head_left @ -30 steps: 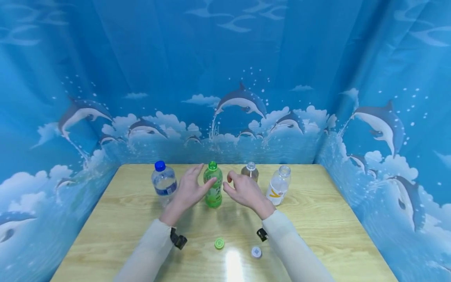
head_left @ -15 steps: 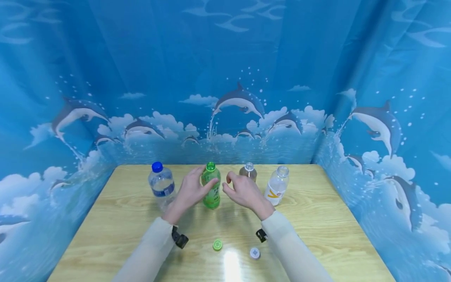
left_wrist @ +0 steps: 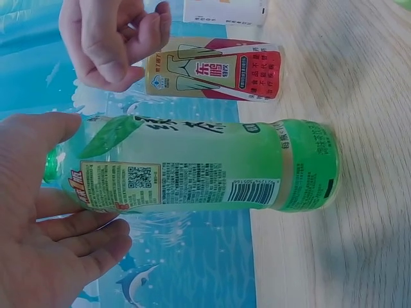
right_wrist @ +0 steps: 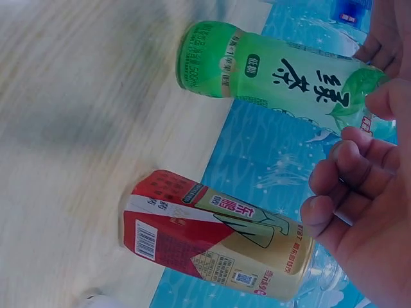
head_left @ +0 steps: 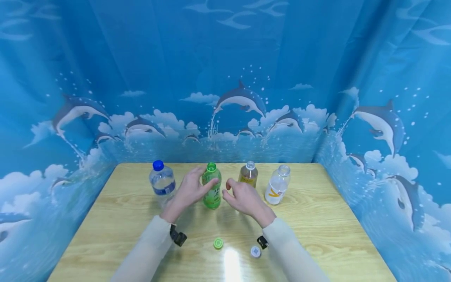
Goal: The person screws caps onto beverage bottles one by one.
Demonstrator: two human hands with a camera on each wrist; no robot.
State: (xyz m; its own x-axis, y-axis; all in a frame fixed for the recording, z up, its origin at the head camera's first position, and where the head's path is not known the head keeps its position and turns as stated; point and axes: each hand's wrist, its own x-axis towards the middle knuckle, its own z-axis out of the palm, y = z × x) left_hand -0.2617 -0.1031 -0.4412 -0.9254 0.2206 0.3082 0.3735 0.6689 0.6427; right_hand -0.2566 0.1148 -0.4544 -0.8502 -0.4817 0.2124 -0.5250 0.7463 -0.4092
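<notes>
Touching the green bottle point(head_left: 211, 188) with its thumb, the left hand point(head_left: 190, 190) keeps its fingers point(left_wrist: 77, 224) spread and loose; the right hand point(head_left: 243, 197), just beside the bottle, hangs loosely curled, holding nothing. The bottle stands uncapped, mid-bench point(head_left: 317, 219). Four bottles, two loose caps point(head_left: 218, 243). Only the wrist views show its label print.

A light wooden bench point(head_left: 116, 219) carries four upright bottles in a row near its far edge: a blue-capped water bottle point(head_left: 162, 183), a green tea bottle point(head_left: 211, 188), an amber bottle with a red and gold label point(head_left: 248, 174) and a clear bottle with a white label point(head_left: 277, 185). Two loose caps lie near the front edge, a green cap point(head_left: 218, 243) and a white cap point(head_left: 255, 251), somewhat apart.
</notes>
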